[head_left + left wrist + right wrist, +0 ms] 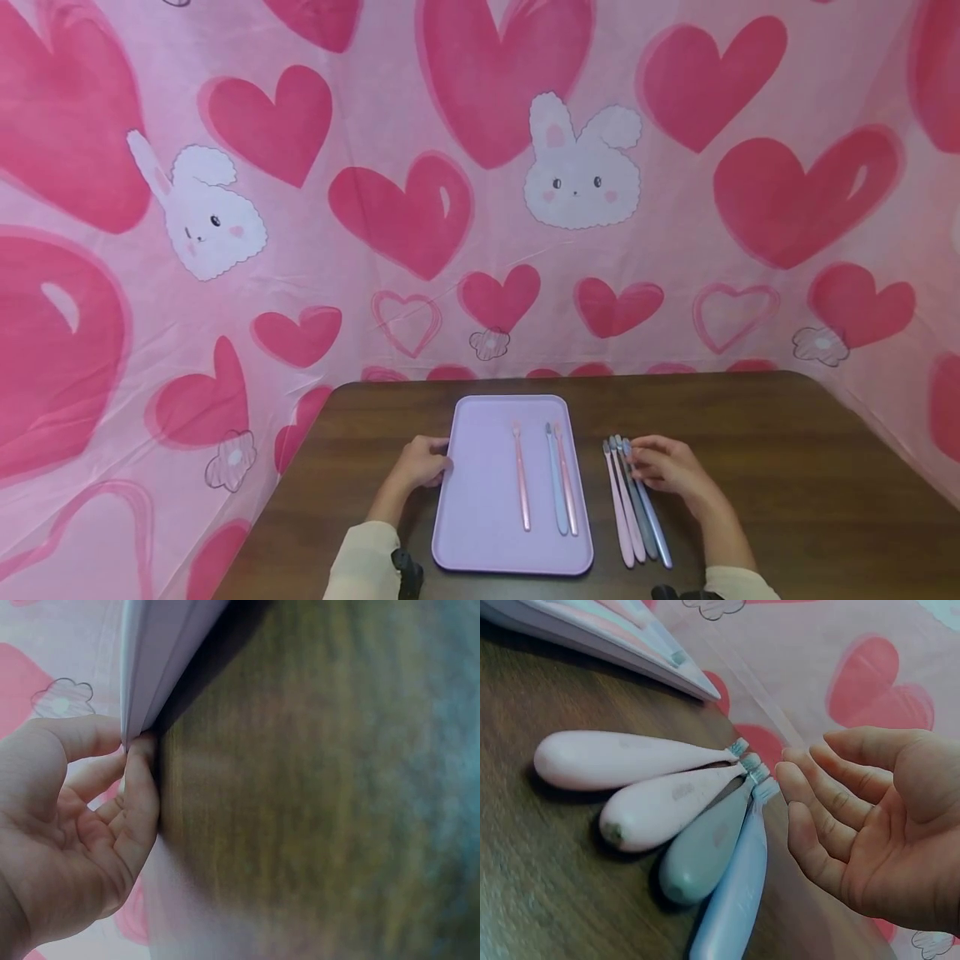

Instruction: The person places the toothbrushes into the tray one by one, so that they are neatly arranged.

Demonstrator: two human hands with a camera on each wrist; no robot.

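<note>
"So, which step is this?"

"Picking out a single brush, I'd judge. The right hand (667, 467) hovers at the bristle heads (751, 761) with its fingers loosely curved and nothing in its grasp; whether a fingertip touches the blue toothbrush (653, 521), I can't tell."

"And the left hand (422, 462)?"

"It pinches the left rim of the lilac tray (480, 508), probably to steady it."

"Where does everything lie?"

"On the wooden table (817, 500), just right of the tray, the blue one, a grey-green toothbrush (642, 517) and two pink toothbrushes (620, 517) fan out from their heads. Three tray toothbrushes (522, 483) lie inside the rim."

"The next move?"

"It likely calls for closing thumb and fingers on one neck, perhaps the blue, then lifting without dragging its neighbours."
</note>
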